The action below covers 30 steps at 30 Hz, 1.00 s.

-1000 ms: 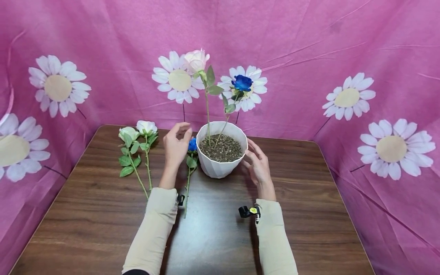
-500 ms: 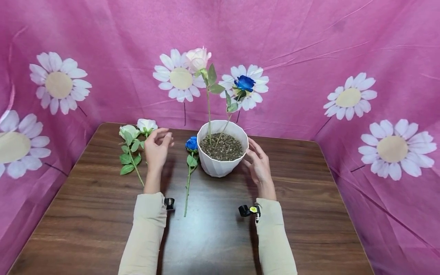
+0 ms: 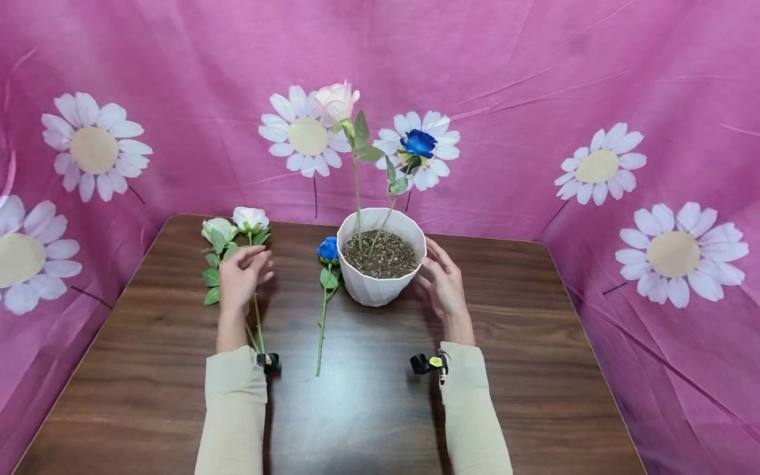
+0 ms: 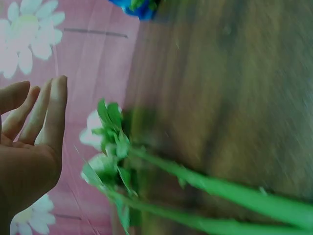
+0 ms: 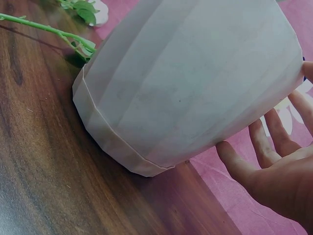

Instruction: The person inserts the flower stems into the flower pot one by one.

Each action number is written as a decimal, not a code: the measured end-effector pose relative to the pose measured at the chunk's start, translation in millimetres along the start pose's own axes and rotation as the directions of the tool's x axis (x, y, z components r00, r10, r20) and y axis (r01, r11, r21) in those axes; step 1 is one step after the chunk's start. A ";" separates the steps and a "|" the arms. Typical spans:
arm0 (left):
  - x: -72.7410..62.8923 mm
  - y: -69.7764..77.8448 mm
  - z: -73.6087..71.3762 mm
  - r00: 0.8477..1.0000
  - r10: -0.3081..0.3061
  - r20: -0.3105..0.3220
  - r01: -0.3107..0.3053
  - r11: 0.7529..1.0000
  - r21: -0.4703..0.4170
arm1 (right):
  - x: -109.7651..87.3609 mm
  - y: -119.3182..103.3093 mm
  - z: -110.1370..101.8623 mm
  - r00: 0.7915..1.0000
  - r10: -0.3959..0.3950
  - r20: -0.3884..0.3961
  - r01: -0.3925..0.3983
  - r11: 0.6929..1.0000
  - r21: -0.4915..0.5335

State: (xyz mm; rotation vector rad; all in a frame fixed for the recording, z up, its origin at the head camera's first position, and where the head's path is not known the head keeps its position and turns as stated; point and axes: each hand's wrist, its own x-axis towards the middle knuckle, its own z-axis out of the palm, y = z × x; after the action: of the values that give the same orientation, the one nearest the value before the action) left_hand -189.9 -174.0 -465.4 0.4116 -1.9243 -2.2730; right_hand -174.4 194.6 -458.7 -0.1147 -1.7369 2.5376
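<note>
My left hand [image 3: 242, 277] hangs above the stems of two white roses lying on the table, its fingers loosely bent and holding nothing. One white rose [image 3: 251, 218] shows its bloom beyond my fingers; the other white rose [image 3: 218, 231] lies to its left, its stem partly hidden by my hand. My right hand [image 3: 444, 284] touches the right side of a white faceted flowerpot [image 5: 190, 73] with its fingertips. In the pot's soil [image 3: 382, 254] stand a pale pink rose [image 3: 336, 104] and a leaning blue rose [image 3: 419, 142].
A second blue rose [image 3: 328, 251] lies on the wooden table [image 3: 368, 409] just left of the pot, stem toward me. Behind the table hangs a pink cloth [image 3: 505, 66] printed with large white daisies.
My left hand has moved left, away from the pot and past the lying blue rose, to above the white roses. My right hand has stayed at the pot.
</note>
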 end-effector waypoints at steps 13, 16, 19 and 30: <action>2.1 -9.5 -32.1 0.988 -0.142 -0.061 0.145 0.988 0.059 | -1.5 -0.7 2.3 1.000 0.000 -0.006 0.000 1.000 0.011; 1.0 -11.2 -36.9 0.983 -0.152 -0.104 0.163 0.981 0.104 | -2.1 -0.8 2.4 1.000 0.000 -0.007 0.000 1.000 0.009; 0.7 -14.1 -39.7 0.980 -0.164 -0.111 0.181 0.971 0.155 | -2.0 -0.6 2.1 1.000 -0.001 -0.009 0.001 1.000 0.005; -0.1 -20.6 -38.0 0.991 -0.117 -0.071 0.136 0.909 0.395 | -0.9 -1.2 2.2 1.000 -0.002 0.003 0.002 1.000 0.004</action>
State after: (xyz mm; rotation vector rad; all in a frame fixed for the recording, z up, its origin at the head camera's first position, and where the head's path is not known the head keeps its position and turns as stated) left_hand -177.2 -206.2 -491.3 0.6445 -2.4037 -1.9050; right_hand -173.7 192.9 -456.8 -0.1088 -1.7322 2.5412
